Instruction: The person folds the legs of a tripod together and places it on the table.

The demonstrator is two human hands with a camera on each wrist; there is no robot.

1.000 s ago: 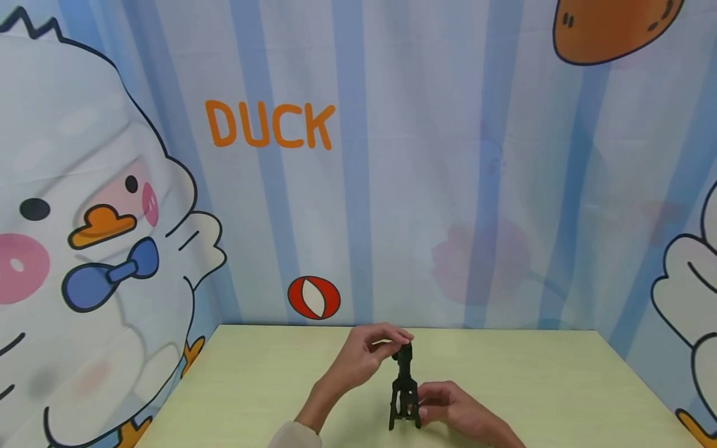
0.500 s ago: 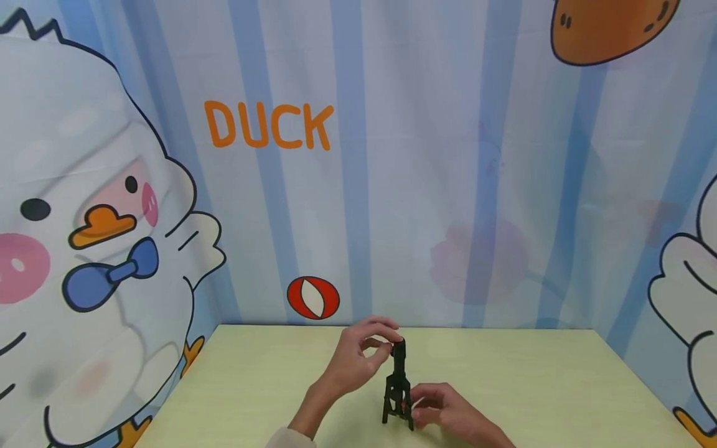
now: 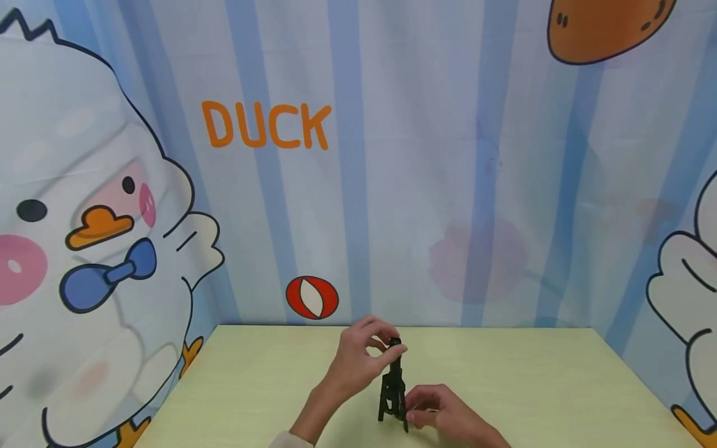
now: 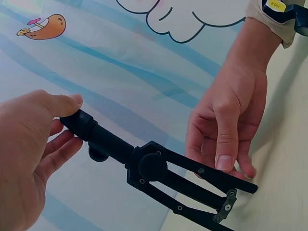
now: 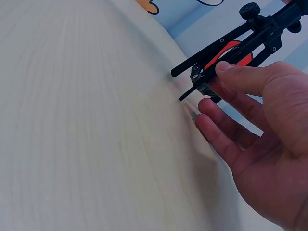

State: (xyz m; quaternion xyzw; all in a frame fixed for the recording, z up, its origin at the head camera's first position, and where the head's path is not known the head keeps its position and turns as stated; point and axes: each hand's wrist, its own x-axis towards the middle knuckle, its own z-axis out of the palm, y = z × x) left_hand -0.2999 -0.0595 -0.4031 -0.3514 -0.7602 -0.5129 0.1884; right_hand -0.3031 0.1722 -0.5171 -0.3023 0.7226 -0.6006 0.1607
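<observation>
A small black tripod (image 3: 394, 389) stands upright near the table's front, its legs partly spread. In the head view my left hand (image 3: 358, 361) pinches its top end between thumb and fingers. Lower down, my right hand (image 3: 448, 410) pinches one leg from the right side. The left wrist view has the tripod (image 4: 154, 166) slanting across, with round knobs and a hinged brace between the legs. My right thumb and index finger press on a leg in the right wrist view, where my other right fingers (image 5: 224, 139) stay loosely bent below.
The pale yellow table (image 3: 252, 373) carries the tripod's feet. Behind it hangs a striped blue curtain (image 3: 414, 186) printed with a duck, a red ball and the word DUCK. A dark wrist device (image 4: 288, 12) sits over the right sleeve.
The tripod has shifted slightly left and turned a little, both hands moving with it. My left thumb has come across the front of the tripod's top.
</observation>
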